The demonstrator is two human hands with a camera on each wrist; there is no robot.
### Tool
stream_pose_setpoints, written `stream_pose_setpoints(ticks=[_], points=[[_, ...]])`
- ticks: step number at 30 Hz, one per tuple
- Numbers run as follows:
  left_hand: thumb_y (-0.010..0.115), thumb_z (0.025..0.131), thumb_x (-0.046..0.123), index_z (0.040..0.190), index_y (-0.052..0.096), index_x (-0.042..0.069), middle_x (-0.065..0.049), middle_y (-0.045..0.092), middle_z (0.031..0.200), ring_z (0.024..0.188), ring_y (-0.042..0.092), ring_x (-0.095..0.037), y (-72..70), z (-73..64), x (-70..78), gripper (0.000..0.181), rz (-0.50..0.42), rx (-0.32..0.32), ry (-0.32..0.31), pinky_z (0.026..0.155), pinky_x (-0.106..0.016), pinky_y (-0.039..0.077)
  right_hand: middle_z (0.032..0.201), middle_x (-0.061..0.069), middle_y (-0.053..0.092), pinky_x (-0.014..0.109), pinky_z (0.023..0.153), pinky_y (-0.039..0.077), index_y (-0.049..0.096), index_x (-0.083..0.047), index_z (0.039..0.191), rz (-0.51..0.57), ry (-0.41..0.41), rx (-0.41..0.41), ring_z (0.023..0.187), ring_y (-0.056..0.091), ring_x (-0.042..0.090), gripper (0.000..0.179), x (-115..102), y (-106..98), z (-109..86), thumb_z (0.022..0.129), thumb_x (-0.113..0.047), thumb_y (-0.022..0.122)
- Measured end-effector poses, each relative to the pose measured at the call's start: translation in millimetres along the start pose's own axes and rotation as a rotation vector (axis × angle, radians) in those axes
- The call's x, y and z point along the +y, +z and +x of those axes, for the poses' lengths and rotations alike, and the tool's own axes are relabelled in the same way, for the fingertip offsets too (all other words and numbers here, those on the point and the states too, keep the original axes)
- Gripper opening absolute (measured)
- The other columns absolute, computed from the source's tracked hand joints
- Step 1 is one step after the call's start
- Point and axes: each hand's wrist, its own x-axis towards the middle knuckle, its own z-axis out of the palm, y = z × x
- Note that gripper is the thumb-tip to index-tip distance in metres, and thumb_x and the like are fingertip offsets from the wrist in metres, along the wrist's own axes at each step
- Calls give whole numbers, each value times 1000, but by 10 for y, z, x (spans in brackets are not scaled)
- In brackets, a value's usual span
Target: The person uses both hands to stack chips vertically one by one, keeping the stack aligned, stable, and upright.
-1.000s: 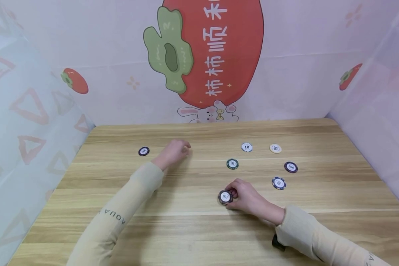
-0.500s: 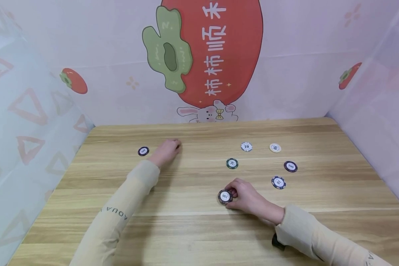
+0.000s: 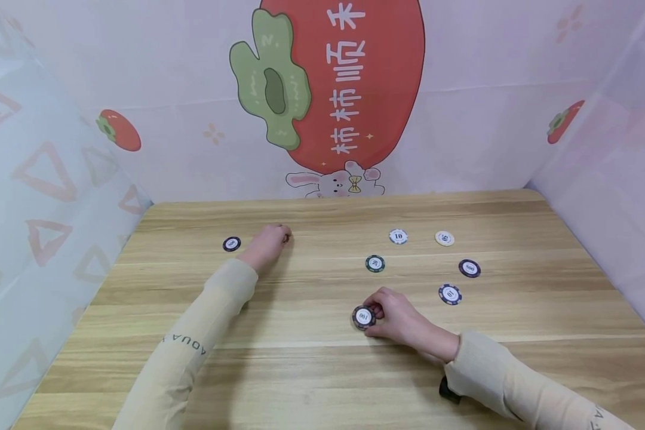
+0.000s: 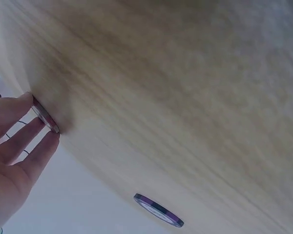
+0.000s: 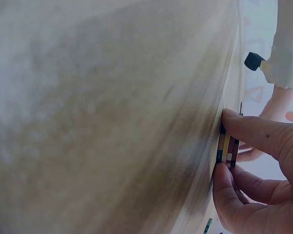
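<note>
My left hand [image 3: 267,245] is at the back of the table, left of centre. In the left wrist view its thumb and fingertips pinch the rim of a reddish poker chip [image 4: 45,115] close against the wood; the hand hides this chip in the head view. A dark purple 500 poker chip [image 3: 232,243] lies flat just left of that hand. Nearer the front, my right hand [image 3: 400,316] holds a short stack of poker chips [image 5: 227,147] by the edges. On its top is a dark chip [image 3: 364,317] marked 100.
Loose chips lie right of centre: a green chip [image 3: 375,263], a light blue 10 chip [image 3: 398,236], a cream 50 chip [image 3: 444,238], a purple 500 chip [image 3: 470,268] and a dark blue 10 chip [image 3: 450,294]. Printed cloth walls [image 3: 177,149] border the wooden table [image 3: 312,382].
My left hand has shifted a little to the left, towards the purple 500 chip, and then stays there. My right hand and the stack keep their place.
</note>
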Motion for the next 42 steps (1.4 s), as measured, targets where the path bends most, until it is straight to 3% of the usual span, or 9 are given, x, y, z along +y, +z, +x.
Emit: stream_pose_setpoints(ticks=[7, 14, 26, 42], points=[[63, 79, 0, 103, 62, -2, -17, 55, 100, 95, 53, -32, -56, -14, 26, 24, -9, 48, -63, 85, -41, 45, 86, 0, 53, 22, 66, 44, 63, -2, 94, -1, 0, -4, 75, 49, 11, 39, 2, -3, 2, 61, -7, 82], [64, 76, -2, 85, 63, 1, -11, 53, 86, 80, 53, -26, -109, -61, 58, 10, -21, 105, -70, 71, -38, 46, 86, 0, 53, 22, 67, 44, 63, -2, 94, -1, 2, -2, 76, 49, 11, 39, 3, 3, 2, 61, -7, 82], [63, 79, 1, 80, 67, 5, -6, 59, 81, 75, 56, -20, -129, -124, 175, 6, -28, 105, 3, 68, -33, 47, 86, 1, 54, 21, 66, 45, 63, -1, 93, -1, -34, 12, 75, 50, 11, 39, 20, 4, 3, 60, -7, 82], [69, 78, 6, 81, 69, 9, -2, 59, 79, 74, 55, -15, -93, -284, 570, 4, -50, 68, 119, 68, -29, 48, 85, 0, 53, 21, 65, 44, 63, -1, 94, 4, -33, 5, 75, 50, 11, 39, 23, 2, 3, 61, -7, 82]])
